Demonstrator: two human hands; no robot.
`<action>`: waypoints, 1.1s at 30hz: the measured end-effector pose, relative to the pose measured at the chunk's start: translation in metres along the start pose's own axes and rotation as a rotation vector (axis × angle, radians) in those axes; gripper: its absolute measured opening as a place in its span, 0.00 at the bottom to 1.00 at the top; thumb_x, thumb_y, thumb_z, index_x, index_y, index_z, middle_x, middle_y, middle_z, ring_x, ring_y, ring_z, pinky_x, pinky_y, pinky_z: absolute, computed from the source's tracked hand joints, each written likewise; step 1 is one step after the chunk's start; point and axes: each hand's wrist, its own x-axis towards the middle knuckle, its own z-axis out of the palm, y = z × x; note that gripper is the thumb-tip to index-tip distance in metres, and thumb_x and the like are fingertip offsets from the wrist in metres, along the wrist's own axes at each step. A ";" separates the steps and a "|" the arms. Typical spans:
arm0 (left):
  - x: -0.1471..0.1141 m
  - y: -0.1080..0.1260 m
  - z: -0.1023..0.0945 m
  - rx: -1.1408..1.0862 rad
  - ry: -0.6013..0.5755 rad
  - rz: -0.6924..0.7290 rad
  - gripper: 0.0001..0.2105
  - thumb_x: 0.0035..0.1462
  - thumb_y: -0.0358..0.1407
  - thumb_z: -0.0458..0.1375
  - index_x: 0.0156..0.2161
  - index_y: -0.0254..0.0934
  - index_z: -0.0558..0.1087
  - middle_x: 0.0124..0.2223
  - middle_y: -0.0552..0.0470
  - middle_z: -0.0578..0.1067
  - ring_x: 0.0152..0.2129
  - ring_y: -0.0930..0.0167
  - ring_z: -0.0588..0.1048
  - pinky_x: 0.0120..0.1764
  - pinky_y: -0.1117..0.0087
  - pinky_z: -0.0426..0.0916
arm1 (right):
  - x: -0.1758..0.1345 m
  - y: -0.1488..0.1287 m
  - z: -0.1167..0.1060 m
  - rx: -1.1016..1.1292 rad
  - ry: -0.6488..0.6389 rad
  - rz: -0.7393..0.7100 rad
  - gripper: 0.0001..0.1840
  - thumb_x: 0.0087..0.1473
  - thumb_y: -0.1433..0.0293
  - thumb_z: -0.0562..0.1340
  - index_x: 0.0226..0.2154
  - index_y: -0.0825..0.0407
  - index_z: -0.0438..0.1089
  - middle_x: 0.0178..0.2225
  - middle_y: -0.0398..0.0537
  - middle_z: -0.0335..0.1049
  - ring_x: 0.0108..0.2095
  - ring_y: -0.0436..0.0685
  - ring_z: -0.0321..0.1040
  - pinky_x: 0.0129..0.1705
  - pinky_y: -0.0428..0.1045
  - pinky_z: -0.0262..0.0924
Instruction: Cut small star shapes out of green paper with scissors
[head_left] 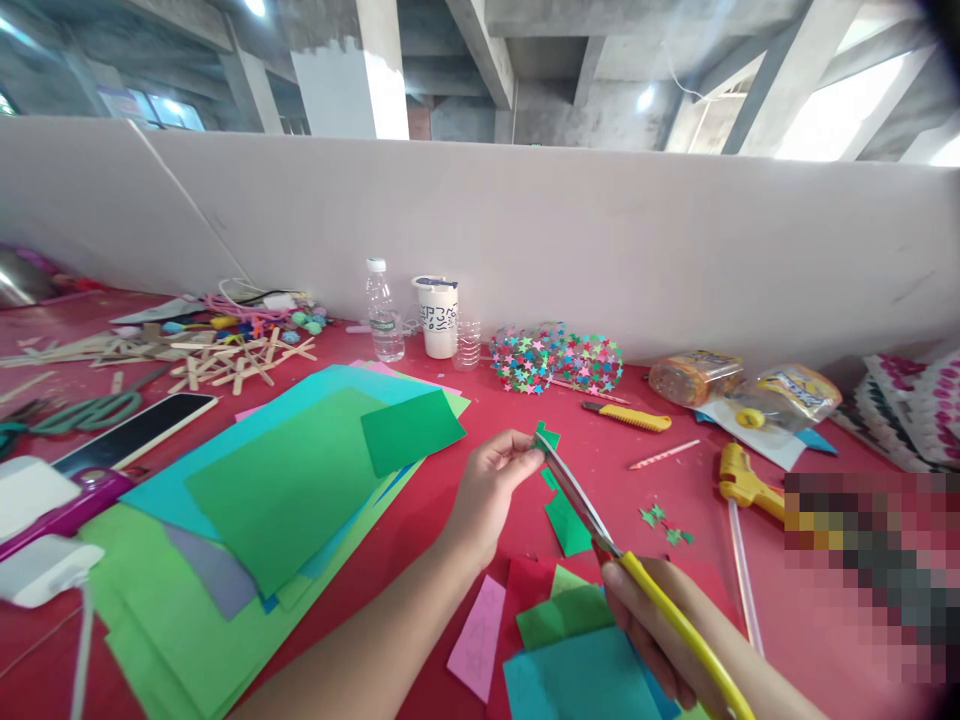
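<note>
right hand (645, 625) angles scissors (592, 520) into green paper (546, 437).

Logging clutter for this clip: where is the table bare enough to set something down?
Bare red table shows between the paper stack and the yellow knife, ahead of the left hand. A smaller patch lies between the pink stick and the glue gun. The left end, around the wooden sticks, is crowded.

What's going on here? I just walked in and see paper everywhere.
A person is cutting green paper. The left hand pinches a small green paper piece, and the right hand holds yellow-handled scissors with the blades at that piece. Small green cutouts lie on the red table. Coloured paper sheets are stacked to the left, and a yellow glue gun lies to the right.
</note>
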 end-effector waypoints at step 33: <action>0.005 -0.012 -0.010 0.968 -0.311 0.318 0.08 0.56 0.31 0.48 0.27 0.39 0.65 0.32 0.51 0.67 0.34 0.67 0.67 0.40 0.68 0.60 | 0.024 0.006 -0.027 0.411 0.381 -0.217 0.11 0.50 0.66 0.56 0.20 0.51 0.57 0.09 0.31 0.53 0.08 0.43 0.49 0.11 0.41 0.44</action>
